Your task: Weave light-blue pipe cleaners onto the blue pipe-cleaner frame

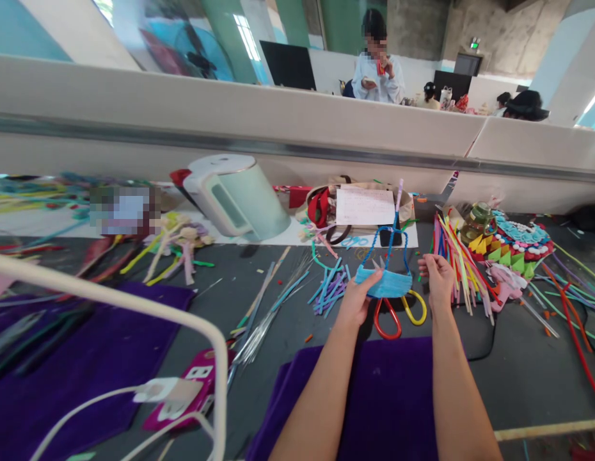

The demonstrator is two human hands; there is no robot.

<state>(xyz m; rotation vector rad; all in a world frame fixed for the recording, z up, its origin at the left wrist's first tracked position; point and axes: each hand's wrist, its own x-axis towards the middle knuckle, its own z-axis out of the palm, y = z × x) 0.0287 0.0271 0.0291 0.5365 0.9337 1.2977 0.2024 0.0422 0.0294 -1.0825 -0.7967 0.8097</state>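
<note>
My left hand (pixel 359 299) is closed on the left end of a small blue pipe-cleaner piece (pixel 386 282), a ribbed band with twisted blue strands rising from it. Scissors with one red and one yellow handle (pixel 388 320) lie behind or under the piece, their tips showing above its upper edge. To the right, my right hand (pixel 438 274) is raised with its fingers curled together in a pinch, apart from the band; what it pinches, if anything, cannot be made out. Short blue and purple stems (pixel 330 289) lie left of the piece.
A pale green kettle (pixel 249 198) stands at the back left. Bundled coloured stems (pixel 463 262), a glass jar (pixel 476 221) and a colourful round craft (pixel 518 237) lie right. A white tube (pixel 182 304) crosses the left foreground near a pink power strip (pixel 182 416). People are beyond the partition.
</note>
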